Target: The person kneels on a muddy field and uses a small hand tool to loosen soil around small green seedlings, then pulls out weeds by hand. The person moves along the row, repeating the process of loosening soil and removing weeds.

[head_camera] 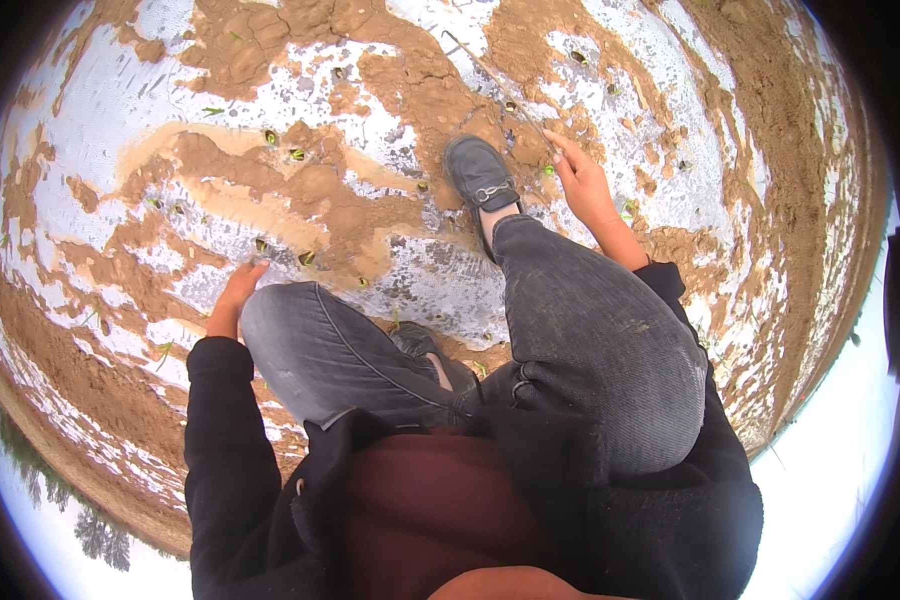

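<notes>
My right hand point(586, 186) is closed around the near end of a thin stick point(487, 71), whose far part reaches up and left over the ground. Near my left knee, my left hand point(241, 289) is low beside the plastic film; its fingers are partly hidden, and I cannot tell whether they hold anything. Pale plastic mulch film point(450, 281), partly covered by brown soil point(412, 82), spreads before me. Small holes in the film show green seedlings, among them one seedling point(296, 154) and another point(306, 258) not far from my left hand.
My black shoe point(478, 174) stands on the film and soil between my hands; the other shoe point(416, 341) is tucked beneath my leg. Bare soil point(787, 90) runs along the right side. Trees point(101, 536) show at the lower left rim.
</notes>
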Motion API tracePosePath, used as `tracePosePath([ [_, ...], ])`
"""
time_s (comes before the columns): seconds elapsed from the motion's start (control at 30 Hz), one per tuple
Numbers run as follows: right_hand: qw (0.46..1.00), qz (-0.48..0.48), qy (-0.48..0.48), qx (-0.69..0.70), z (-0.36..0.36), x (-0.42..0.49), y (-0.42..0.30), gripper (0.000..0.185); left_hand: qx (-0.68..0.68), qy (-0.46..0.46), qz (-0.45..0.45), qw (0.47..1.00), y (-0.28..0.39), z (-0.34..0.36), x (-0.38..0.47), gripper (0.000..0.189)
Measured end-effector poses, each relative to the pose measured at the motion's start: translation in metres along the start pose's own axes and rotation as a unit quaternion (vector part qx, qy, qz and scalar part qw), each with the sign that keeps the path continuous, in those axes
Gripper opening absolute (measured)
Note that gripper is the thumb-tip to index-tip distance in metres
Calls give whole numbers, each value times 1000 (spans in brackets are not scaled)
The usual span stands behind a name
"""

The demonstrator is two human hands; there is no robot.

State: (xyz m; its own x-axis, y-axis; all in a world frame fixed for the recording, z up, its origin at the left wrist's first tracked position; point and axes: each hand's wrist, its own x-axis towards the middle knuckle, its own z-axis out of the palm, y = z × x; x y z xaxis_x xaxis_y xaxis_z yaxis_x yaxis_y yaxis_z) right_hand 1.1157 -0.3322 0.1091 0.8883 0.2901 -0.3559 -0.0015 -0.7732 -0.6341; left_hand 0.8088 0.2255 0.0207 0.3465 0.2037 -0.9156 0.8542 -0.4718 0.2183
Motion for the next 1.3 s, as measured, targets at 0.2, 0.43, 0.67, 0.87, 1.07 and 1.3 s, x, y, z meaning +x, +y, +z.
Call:
tracePosePath([
  [0.2, 997, -46, 8, -61, 12, 22, -14, 40, -149, -80, -29, 985, 19, 4, -21, 94],
  [0.43, 992, -5, -31, -124, 11, 37, -25, 39, -170, -78, -50, 981, 28, 5, -32, 103],
  [0.67, 991, -48, -1, -126, 12, 39, -26, 39, -172, -76, -41, 981, 22, 10, -29, 108],
  [0.87, 993, -47, -41, -98, 15, 33, -24, 38, -163, -68, -54, 983, 22, 12, -27, 107],
  [1.07, 999, -37, 16, -29, 5, 40, -24, 39, -182, -74, -18, 980, 29, 13, -36, 107],
  [1.3, 998, 25, 52, -32, -19, 72, -15, 37, -163, -47, -38, 985, 18, 18, -27, 108],
])
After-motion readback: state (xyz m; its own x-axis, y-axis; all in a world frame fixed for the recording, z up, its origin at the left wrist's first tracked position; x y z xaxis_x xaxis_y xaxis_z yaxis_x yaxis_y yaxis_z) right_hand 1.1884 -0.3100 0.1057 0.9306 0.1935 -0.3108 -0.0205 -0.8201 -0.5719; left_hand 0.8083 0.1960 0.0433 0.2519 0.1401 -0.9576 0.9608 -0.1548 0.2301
